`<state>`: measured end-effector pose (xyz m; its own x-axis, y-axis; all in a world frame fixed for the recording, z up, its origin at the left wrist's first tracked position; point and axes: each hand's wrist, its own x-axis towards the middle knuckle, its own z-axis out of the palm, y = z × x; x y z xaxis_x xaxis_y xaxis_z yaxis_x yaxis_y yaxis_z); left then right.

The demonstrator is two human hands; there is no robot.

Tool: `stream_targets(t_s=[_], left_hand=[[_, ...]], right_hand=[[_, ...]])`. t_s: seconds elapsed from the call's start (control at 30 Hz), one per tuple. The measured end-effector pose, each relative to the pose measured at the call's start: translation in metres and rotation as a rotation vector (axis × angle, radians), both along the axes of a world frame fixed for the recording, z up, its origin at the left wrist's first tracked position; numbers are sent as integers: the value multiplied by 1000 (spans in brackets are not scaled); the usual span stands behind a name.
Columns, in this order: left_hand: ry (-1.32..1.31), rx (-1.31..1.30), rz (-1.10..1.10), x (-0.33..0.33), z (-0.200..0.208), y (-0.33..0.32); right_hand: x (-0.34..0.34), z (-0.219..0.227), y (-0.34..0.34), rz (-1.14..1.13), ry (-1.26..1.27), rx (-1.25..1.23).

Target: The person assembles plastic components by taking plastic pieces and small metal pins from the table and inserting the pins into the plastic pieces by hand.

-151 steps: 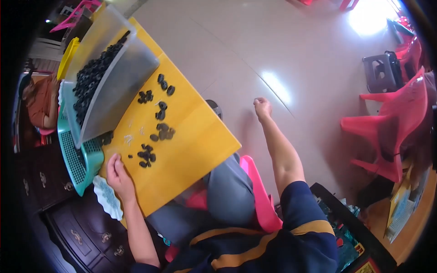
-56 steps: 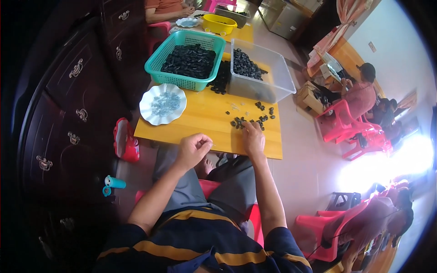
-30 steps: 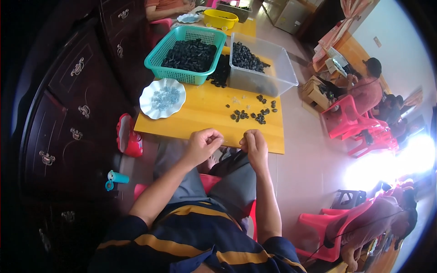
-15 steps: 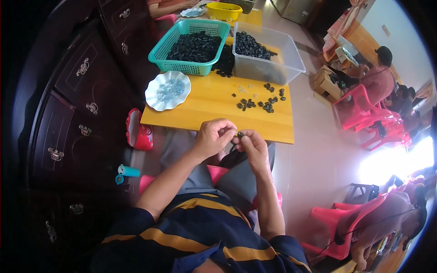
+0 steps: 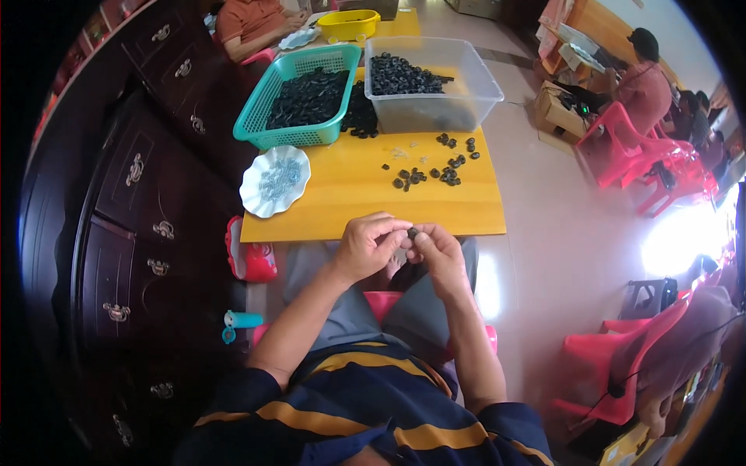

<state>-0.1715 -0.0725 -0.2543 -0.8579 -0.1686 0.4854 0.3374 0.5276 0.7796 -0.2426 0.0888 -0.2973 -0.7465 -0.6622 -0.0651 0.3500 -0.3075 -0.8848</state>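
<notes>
Meeting just below the table's front edge, at the centre of the frame, it's two bare hands at close quarters! The right hand (image 5: 444, 260) has a small, rounded black piece (image 5: 413, 233) pinched between thumb and fingers. In from the left comes the left hand (image 5: 365, 247), thumb and forefinger drawn to a narrow pinch, tips right up at that piece; whether they grip anything themselves, I cannot tell.

Up to the yellow wooden table (image 5: 334, 203), and right of the frame's centre lies a loose scatter of small black pieces (image 5: 449, 175), a few tiny clear bits (image 5: 399, 153) just beside them. Over on the left side of the tabletop, a white scalloped dish (image 5: 252, 196) carries a spread of pale bluish bits (image 5: 281, 180). Behind it, upper left of centre, a teal perforated plastic basket (image 5: 299, 140) loaded with black pieces; to its right, a clear rectangular plastic bin (image 5: 427, 115), more black pieces heaped inside. And between those two, a dark pile (image 5: 359, 115) on the wood!
</notes>
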Motion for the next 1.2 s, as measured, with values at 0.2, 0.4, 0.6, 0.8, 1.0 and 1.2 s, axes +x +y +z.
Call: stream_targets(t_s=[0.2, 0.4, 0.6, 0.8, 1.0, 1.2], left_hand=[[-61, -80, 197, -47, -25, -18], [-161, -514, 306, -75, -48, -21], [-148, -618, 313, -76, -53, -17], [-112, -477, 314, -68, -47, -15], [-143, -538, 275, -80, -53, -23], [-208, -375, 252, -77, -57, -28]], right_hand=[[-2, 4, 1, -21, -117, -69], [-5, -2, 3, -40, -147, -107], [-6, 3, 8, -50, -153, -101], [-6, 7, 8, -29, -165, -117], [-7, 4, 8, -25, -159, -120], [-5, 5, 8, -25, -154, -119]])
